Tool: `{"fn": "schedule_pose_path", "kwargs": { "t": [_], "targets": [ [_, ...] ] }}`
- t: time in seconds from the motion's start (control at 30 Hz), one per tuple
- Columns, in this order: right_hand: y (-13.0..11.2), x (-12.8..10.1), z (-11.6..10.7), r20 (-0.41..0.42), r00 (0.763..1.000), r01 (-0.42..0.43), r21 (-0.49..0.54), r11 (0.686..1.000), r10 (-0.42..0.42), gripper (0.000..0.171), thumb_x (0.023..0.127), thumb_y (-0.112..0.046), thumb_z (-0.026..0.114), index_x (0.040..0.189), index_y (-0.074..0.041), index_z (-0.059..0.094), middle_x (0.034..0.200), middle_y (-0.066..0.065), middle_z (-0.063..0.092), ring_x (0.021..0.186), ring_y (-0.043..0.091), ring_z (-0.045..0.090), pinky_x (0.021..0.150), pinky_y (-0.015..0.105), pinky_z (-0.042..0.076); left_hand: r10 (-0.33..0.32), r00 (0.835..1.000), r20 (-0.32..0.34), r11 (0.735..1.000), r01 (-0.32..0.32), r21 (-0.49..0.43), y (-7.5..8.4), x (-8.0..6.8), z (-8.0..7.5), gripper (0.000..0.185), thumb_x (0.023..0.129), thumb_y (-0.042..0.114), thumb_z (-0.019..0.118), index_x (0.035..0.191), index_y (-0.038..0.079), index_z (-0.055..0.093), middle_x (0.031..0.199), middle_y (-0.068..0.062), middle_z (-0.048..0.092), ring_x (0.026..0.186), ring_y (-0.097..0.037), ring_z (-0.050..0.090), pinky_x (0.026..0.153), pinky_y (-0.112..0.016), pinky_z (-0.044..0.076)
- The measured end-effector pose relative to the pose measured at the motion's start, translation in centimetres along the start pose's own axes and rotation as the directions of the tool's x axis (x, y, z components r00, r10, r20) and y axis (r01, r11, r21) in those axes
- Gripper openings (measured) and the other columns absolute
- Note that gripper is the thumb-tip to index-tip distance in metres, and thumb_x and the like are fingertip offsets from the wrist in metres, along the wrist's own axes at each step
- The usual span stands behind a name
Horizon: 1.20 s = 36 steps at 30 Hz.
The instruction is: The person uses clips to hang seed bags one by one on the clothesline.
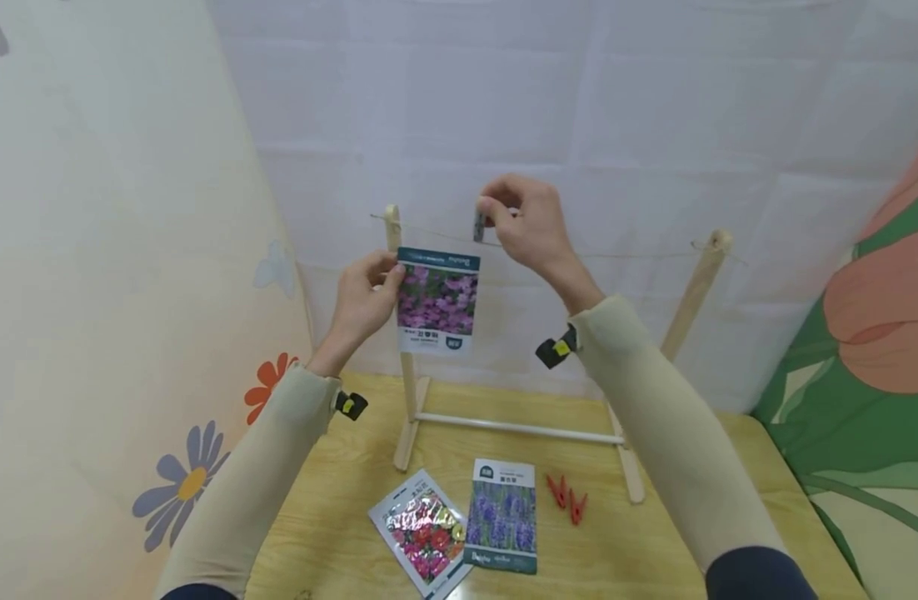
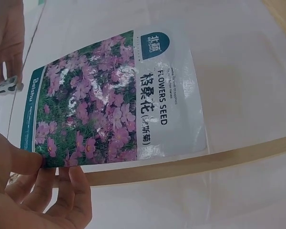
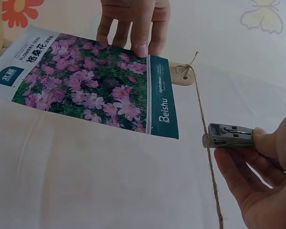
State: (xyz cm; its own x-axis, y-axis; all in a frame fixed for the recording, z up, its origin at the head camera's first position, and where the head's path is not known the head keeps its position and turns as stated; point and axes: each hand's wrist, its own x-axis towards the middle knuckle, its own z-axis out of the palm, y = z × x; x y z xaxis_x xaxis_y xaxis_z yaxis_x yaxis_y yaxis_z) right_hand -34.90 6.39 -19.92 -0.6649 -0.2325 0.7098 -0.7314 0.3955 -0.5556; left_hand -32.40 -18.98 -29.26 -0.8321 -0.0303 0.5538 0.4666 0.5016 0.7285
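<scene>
Hanging from left grip, seed packet beside right grip's clothespin.

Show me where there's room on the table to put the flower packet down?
Bare wood lies right of the red clips, out toward the table edge, and left of the stand's left foot. The front middle is crowded: two seed packets lie there beside the clips.

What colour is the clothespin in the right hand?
Grey clothespin, clearest in the right wrist view.
</scene>
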Motion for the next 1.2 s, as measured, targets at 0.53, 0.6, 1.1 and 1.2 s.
{"fn": "schedule_pose_path", "kwargs": {
  "t": [0.53, 0.6, 1.1, 1.2],
  "targets": [
    [-0.1, 0.3, 1.5, 0.027, 0.999, -0.045, 0.021, 0.999, 0.045, 0.015, 0.107, -0.013, 0.066, 0.108, 0.0, 0.074, 0.102, 0.017, 0.078, 0.088, 0.027, 0.076, 0.083, 0.037, 0.064, 0.023, 1.0, -0.006, 1.0, -0.023, -0.002, 0.1, 0.2, 0.0, 0.023, 0.106, 0.008, 0.062, 0.125, -0.001, 0.072, 0.121, -0.021, 0.076, 0.104, -0.041, 0.075, 0.087, -0.051, 0.064],
    [-0.2, 0.4, 1.7, 0.036, 0.998, -0.058, 0.029, 0.998, 0.057, 0.015, 0.107, -0.013, 0.066, 0.108, -0.001, 0.074, 0.102, 0.017, 0.078, 0.088, 0.027, 0.076, 0.083, 0.036, 0.064, 0.026, 1.0, -0.009, 1.0, -0.026, -0.007, 0.2, 0.2, 0.0, 0.023, 0.106, 0.008, 0.063, 0.125, -0.001, 0.072, 0.121, -0.021, 0.076, 0.104, -0.041, 0.075, 0.088, -0.051, 0.064],
    [-1.2, 0.7, 3.3, 0.076, 0.996, -0.054, 0.015, 0.998, 0.053, 0.016, 0.107, -0.015, 0.066, 0.108, -0.001, 0.075, 0.103, 0.015, 0.076, 0.087, 0.024, 0.075, 0.075, 0.035, 0.06, 0.021, 1.0, -0.021, 1.0, -0.022, -0.019, 0.5, 0.3, 0.0, 0.024, 0.106, 0.008, 0.063, 0.127, 0.0, 0.072, 0.123, -0.02, 0.076, 0.101, -0.04, 0.074, 0.087, -0.049, 0.063],
    [-1.2, 0.7, 3.5, 0.089, 0.994, -0.058, 0.008, 0.998, 0.057, 0.017, 0.107, -0.014, 0.066, 0.11, -0.001, 0.074, 0.104, 0.015, 0.076, 0.087, 0.024, 0.075, 0.074, 0.035, 0.06, 0.029, 0.999, -0.025, 0.999, -0.029, -0.022, 0.5, 0.4, 0.0, 0.023, 0.106, 0.007, 0.063, 0.126, -0.001, 0.072, 0.122, -0.021, 0.076, 0.102, -0.04, 0.074, 0.09, -0.05, 0.063]
  ]
}}
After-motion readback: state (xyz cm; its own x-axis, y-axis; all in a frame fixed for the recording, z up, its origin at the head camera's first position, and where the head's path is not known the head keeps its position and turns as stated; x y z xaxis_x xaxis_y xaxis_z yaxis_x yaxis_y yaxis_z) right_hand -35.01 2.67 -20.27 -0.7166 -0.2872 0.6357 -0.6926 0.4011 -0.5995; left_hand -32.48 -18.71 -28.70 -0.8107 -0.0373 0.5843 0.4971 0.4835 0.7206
